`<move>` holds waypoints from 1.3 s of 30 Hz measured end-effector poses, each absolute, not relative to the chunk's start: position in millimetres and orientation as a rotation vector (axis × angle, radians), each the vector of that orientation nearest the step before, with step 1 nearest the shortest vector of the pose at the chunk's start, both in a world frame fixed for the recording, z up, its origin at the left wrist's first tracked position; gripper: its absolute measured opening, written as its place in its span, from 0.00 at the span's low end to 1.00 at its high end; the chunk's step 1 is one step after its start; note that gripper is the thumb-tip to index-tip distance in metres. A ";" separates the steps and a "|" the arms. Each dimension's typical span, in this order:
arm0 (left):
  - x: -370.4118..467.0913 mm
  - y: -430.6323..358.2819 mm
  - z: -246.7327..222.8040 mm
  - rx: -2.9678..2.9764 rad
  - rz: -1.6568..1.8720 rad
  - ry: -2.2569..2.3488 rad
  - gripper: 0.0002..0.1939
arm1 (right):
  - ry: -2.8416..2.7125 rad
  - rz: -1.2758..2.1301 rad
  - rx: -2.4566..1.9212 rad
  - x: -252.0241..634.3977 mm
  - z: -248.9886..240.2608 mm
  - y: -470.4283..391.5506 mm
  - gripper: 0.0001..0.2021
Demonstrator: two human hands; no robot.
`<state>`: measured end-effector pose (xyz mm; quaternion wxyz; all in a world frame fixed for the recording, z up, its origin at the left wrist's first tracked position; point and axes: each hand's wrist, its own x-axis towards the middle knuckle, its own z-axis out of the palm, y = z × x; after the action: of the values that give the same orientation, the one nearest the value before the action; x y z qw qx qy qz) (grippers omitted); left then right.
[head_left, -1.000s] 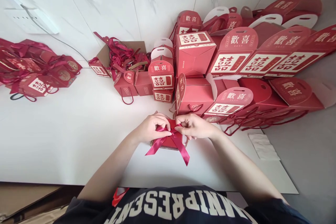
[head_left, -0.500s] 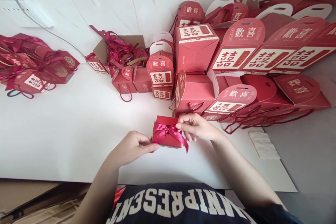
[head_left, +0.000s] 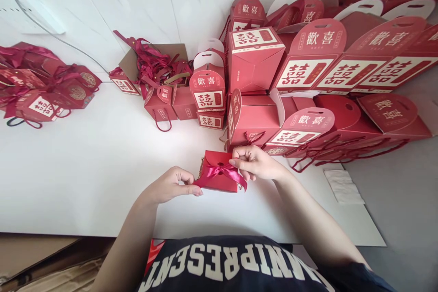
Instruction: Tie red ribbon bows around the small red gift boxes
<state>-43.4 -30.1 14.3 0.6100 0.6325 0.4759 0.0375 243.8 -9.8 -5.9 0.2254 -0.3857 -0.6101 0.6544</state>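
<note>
A small red gift box (head_left: 212, 158) sits on the white table in front of me, with gold chain showing at its sides. Across its top runs a magenta satin ribbon (head_left: 233, 175) tied in a bow, one tail hanging over the right edge. Between thumb and fingers, my left hand (head_left: 171, 186) pinches the ribbon's left end, just off the box's left side. My right hand (head_left: 255, 163) is closed on the ribbon at the right of the bow, its fingers beside the box's upper right corner.
Stacked red gift boxes (head_left: 253, 121) with cord handles fill the right and back. A cardboard box of ribbons (head_left: 160, 61) stands against the wall. More tied red boxes (head_left: 77, 93) lie at the left. A white tissue packet (head_left: 343, 186) lies at the right on the white table (head_left: 85, 178).
My left hand has shifted slightly up and left, drawing the ribbon's left end outward. The bow now looks smaller and the ribbon straighter across the box. My right hand has barely moved.
</note>
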 end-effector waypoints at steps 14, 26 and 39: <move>-12.3 4.5 44.3 1.962 0.314 0.995 0.15 | -1.737 1.838 -0.979 246.8 4.6 -5.6 0.18; -7.6 8.3 19.1 1.869 0.329 1.098 0.26 | -1.697 1.777 -1.005 248.8 -3.3 -7.0 0.19; -10.7 8.6 6.2 1.615 0.399 1.007 0.21 | -1.593 1.772 -1.039 247.0 -13.0 -10.6 0.19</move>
<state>-10.7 8.6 6.2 0.5635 0.6862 0.4277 0.1695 247.0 -10.6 -13.0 0.2680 -0.3850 -0.5903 0.6569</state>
